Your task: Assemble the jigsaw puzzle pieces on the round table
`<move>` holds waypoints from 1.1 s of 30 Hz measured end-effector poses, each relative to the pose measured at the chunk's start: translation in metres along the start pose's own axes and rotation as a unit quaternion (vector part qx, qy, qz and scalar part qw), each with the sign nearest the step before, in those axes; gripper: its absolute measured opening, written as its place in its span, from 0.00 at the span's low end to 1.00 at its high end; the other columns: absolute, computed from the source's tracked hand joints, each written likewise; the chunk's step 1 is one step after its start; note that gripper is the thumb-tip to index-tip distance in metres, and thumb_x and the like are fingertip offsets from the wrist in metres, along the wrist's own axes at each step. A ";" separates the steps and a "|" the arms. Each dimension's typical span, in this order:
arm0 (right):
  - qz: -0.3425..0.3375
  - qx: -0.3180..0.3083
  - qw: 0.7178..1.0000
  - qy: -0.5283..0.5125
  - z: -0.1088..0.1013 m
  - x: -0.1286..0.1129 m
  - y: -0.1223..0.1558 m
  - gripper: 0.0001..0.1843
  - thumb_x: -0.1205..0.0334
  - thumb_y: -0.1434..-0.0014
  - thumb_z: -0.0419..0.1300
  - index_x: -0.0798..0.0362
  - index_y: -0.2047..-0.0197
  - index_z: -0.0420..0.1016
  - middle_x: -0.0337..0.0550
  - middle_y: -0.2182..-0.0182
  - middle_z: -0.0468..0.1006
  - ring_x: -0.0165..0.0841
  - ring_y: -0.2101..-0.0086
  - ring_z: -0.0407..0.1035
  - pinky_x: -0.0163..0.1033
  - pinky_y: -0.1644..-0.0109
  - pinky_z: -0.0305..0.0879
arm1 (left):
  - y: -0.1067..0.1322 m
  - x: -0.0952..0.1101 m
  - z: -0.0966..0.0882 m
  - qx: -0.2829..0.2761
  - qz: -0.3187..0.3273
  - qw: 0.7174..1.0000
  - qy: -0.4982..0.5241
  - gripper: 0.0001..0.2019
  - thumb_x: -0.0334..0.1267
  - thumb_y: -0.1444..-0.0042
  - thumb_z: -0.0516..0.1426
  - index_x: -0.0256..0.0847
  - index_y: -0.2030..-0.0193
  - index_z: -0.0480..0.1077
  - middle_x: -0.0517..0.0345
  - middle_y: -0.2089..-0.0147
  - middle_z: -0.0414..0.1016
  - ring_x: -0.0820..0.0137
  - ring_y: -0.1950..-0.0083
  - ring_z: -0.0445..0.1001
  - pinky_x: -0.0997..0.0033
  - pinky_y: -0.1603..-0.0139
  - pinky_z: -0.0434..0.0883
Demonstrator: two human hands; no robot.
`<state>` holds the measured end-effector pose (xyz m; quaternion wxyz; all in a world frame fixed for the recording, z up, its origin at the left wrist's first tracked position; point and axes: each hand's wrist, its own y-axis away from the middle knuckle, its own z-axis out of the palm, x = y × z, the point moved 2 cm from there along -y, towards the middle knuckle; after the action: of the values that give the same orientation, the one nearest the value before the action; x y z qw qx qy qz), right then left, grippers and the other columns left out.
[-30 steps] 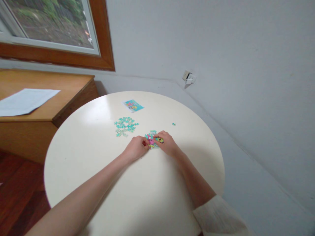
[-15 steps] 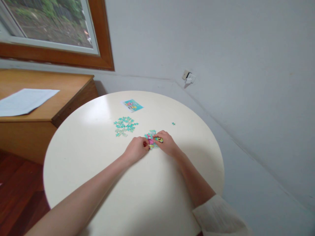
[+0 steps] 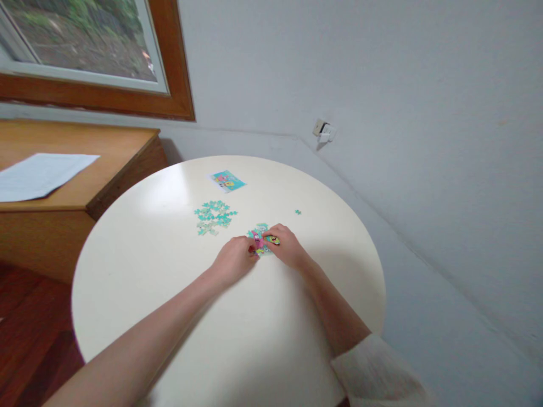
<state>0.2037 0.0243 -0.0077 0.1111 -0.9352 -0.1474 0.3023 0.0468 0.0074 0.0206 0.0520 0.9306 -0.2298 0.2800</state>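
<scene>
A partly joined jigsaw puzzle [image 3: 258, 239] in teal, pink and yellow lies on the white round table [image 3: 169, 305]. My left hand [image 3: 235, 257] is at its left edge, fingers curled and closed on the puzzle's edge; the fingertips are partly hidden, and a dark red spot shows beside them. From the right, my right hand [image 3: 288, 246] reaches over the puzzle, with thumb and forefinger bent onto its pieces. A yellow face printed on the puzzle shows between these fingers. Both hands touch the puzzle.
Loose teal and pale green puzzle pieces [image 3: 214, 216] lie in a cluster behind my left hand. One single piece [image 3: 298, 212] sits to the right. A picture card [image 3: 228, 181] lies farther back. Left of the table stands a wooden cabinet [image 3: 123, 144] with a paper sheet [image 3: 46, 172].
Both hands stay at the puzzle, with only a very slight shift of the left fingers. The whole view has moved a little.
</scene>
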 end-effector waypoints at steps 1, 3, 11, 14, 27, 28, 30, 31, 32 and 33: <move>0.001 -0.001 1.000 0.001 0.000 0.000 0.000 0.07 0.67 0.48 0.61 0.52 0.64 0.77 0.43 0.66 0.73 0.32 0.62 0.67 0.39 0.54 0.62 | 0.000 0.000 0.000 -0.001 0.001 1.000 -0.005 0.07 0.31 0.52 0.56 0.39 0.67 0.75 0.53 0.67 0.78 0.67 0.65 0.73 0.73 0.65 0.63; 0.002 -0.001 1.000 0.001 0.000 0.000 0.000 0.07 0.67 0.48 0.61 0.52 0.64 0.77 0.43 0.66 0.73 0.32 0.62 0.67 0.39 0.54 0.62 | 0.000 0.001 0.000 -0.001 0.003 1.000 -0.012 0.08 0.30 0.51 0.55 0.39 0.67 0.75 0.53 0.67 0.78 0.67 0.65 0.73 0.74 0.65 0.63; 0.002 0.000 1.000 -0.001 0.000 0.000 0.000 0.06 0.67 0.48 0.60 0.52 0.65 0.77 0.43 0.66 0.73 0.32 0.62 0.67 0.39 0.54 0.62 | 0.001 0.002 -0.001 0.001 0.016 0.998 -0.053 0.09 0.30 0.50 0.53 0.39 0.67 0.75 0.53 0.68 0.76 0.68 0.66 0.72 0.74 0.66 0.63; -0.003 0.005 1.000 0.000 0.000 0.000 0.001 0.07 0.67 0.48 0.60 0.52 0.64 0.77 0.43 0.66 0.73 0.31 0.62 0.67 0.38 0.54 0.62 | 0.002 0.004 -0.001 -0.001 0.012 0.997 -0.072 0.10 0.30 0.50 0.52 0.38 0.67 0.75 0.53 0.68 0.74 0.68 0.67 0.71 0.73 0.67 0.63; -0.008 0.006 1.000 0.005 0.000 0.000 0.001 0.07 0.67 0.47 0.60 0.52 0.64 0.77 0.43 0.66 0.74 0.31 0.62 0.67 0.38 0.54 0.62 | 0.002 0.005 0.004 -0.004 0.047 0.995 -0.088 0.13 0.29 0.47 0.50 0.40 0.62 0.76 0.53 0.64 0.74 0.69 0.65 0.72 0.73 0.63 0.66; -0.008 0.006 1.000 0.005 0.000 0.000 0.001 0.07 0.67 0.47 0.60 0.52 0.64 0.77 0.43 0.66 0.74 0.31 0.62 0.67 0.39 0.54 0.62 | 0.003 0.005 0.004 -0.004 0.046 0.995 -0.087 0.13 0.29 0.47 0.50 0.40 0.62 0.76 0.53 0.64 0.74 0.68 0.65 0.72 0.73 0.64 0.66; -0.006 0.003 1.000 0.008 0.000 -0.001 0.001 0.07 0.67 0.47 0.60 0.52 0.64 0.77 0.43 0.66 0.74 0.31 0.62 0.67 0.39 0.54 0.62 | 0.003 0.007 0.002 -0.007 0.041 0.995 -0.087 0.12 0.28 0.48 0.50 0.39 0.64 0.76 0.52 0.64 0.74 0.68 0.65 0.72 0.73 0.64 0.66; -0.005 0.001 1.000 0.009 0.000 -0.001 0.001 0.07 0.67 0.47 0.60 0.52 0.64 0.77 0.43 0.65 0.74 0.32 0.62 0.67 0.39 0.53 0.62 | 0.003 0.007 0.002 -0.007 0.038 0.996 -0.086 0.12 0.28 0.48 0.51 0.39 0.65 0.75 0.52 0.65 0.74 0.68 0.65 0.72 0.73 0.64 0.66; -0.003 -0.001 1.000 0.010 0.000 -0.001 0.001 0.06 0.66 0.47 0.60 0.52 0.64 0.77 0.43 0.65 0.74 0.32 0.61 0.67 0.39 0.53 0.62 | 0.003 0.008 0.001 -0.008 0.036 0.996 -0.086 0.12 0.28 0.48 0.51 0.39 0.65 0.75 0.52 0.65 0.74 0.68 0.65 0.72 0.73 0.64 0.66; -0.001 -0.002 1.000 0.011 -0.001 -0.001 0.001 0.06 0.66 0.47 0.60 0.52 0.64 0.77 0.43 0.65 0.74 0.32 0.61 0.67 0.39 0.53 0.62 | 0.003 0.008 0.001 -0.008 0.036 0.996 -0.084 0.12 0.27 0.48 0.51 0.39 0.65 0.75 0.52 0.65 0.74 0.68 0.65 0.72 0.73 0.64 0.66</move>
<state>0.2030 0.0231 -0.0066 0.1114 -0.9384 -0.1474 0.2919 0.0519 0.0009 0.0241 0.0297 0.9416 -0.2692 0.2002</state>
